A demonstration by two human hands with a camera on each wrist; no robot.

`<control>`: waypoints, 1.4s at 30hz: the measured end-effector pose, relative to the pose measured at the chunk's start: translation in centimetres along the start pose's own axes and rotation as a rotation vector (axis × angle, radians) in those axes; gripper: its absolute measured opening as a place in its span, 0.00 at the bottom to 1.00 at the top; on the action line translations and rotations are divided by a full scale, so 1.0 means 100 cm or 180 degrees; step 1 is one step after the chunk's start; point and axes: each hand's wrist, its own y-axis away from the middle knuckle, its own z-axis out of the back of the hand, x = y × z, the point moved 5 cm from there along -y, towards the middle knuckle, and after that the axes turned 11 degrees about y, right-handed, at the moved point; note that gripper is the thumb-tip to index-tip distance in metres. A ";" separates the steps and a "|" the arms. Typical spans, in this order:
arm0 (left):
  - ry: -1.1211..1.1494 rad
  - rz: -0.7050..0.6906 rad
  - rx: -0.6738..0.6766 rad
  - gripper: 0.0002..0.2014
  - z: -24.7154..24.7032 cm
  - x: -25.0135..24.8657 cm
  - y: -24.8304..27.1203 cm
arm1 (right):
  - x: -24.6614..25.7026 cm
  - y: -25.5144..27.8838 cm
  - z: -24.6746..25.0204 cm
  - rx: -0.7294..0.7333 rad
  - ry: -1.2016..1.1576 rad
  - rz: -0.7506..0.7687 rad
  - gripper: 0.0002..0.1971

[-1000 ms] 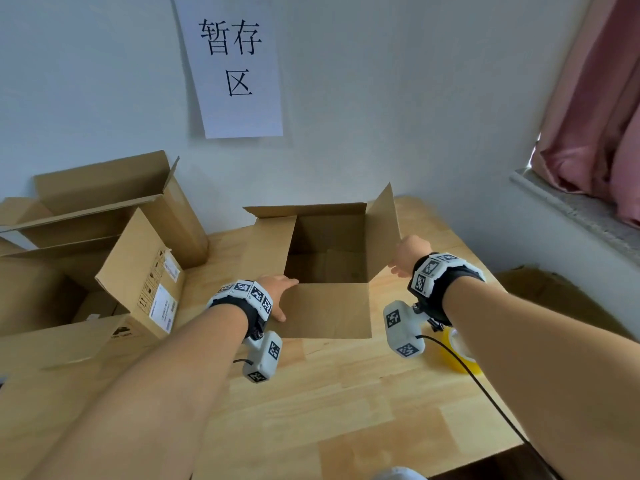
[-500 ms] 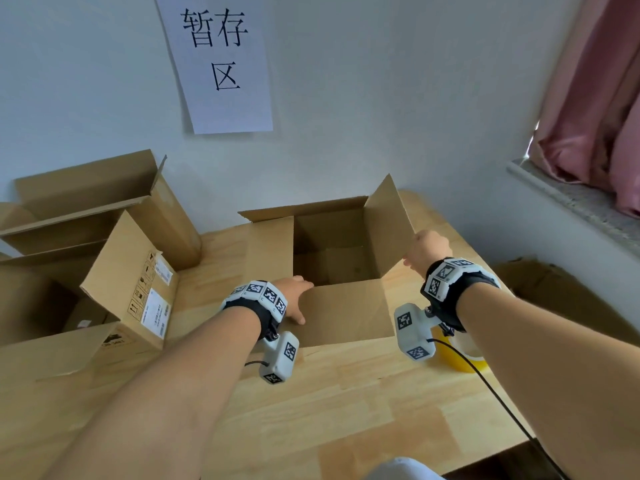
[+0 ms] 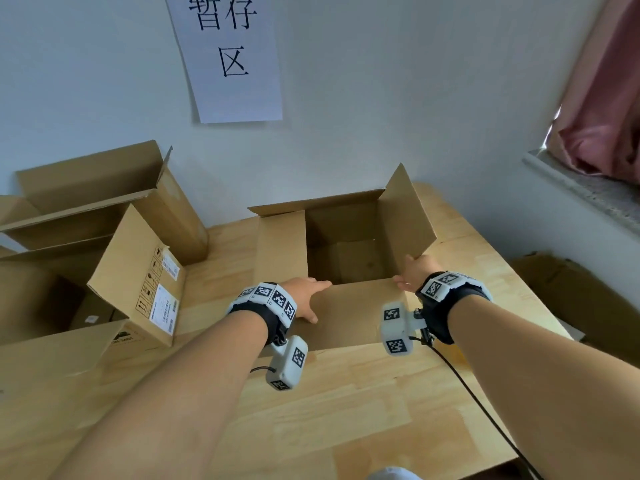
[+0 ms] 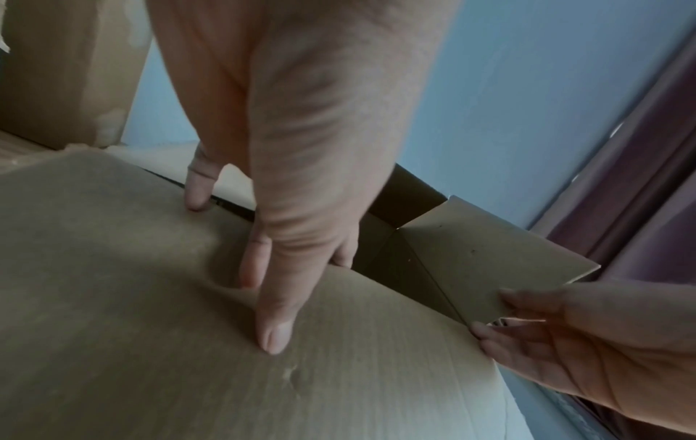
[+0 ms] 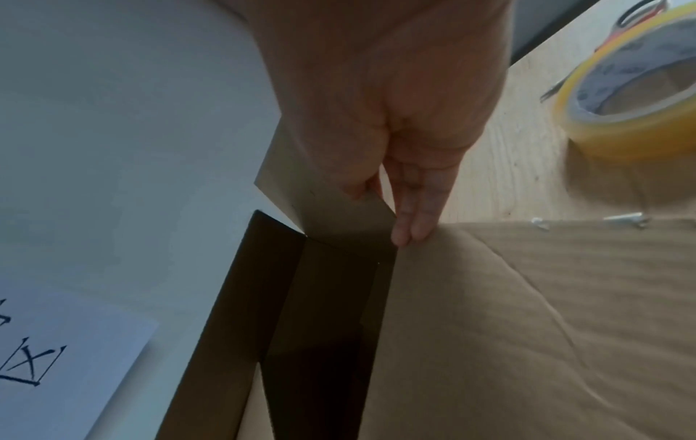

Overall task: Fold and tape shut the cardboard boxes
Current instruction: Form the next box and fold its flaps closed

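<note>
Brown cardboard box (image 3: 349, 317); yellow tape roll (image 5: 633, 98); pink curtain (image 3: 602, 98); black-white checker-marked wristbands (image 3: 266, 299).

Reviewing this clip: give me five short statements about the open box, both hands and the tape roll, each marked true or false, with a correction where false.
1. The middle box on the table is taped shut. False: it is open and its flaps are up or spread.
2. The left hand rests on the near flap, fingers straight. True.
3. The right hand holds the tape roll. False: the roll lies on the table; the hand is at the lower corner of the right flap.
4. The right flap stands raised. True.
5. The paper sign lies inside the box. False: it hangs on the wall.
</note>
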 end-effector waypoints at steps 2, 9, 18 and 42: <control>-0.0006 -0.0054 0.0027 0.40 0.001 0.001 -0.001 | 0.001 -0.003 -0.010 0.0191 -0.0158 -0.0061 0.23; 0.0313 -0.0369 0.0054 0.38 0.002 0.010 -0.006 | 0.006 -0.005 -0.018 0.0080 -0.0101 -0.0331 0.12; 0.1197 -0.0753 -0.0906 0.16 0.097 0.052 -0.011 | 0.020 -0.013 -0.014 0.0316 0.1274 -0.0250 0.16; 0.0764 0.0111 -0.0922 0.37 0.162 0.121 -0.116 | 0.017 -0.043 -0.016 0.0622 0.0728 -0.0787 0.10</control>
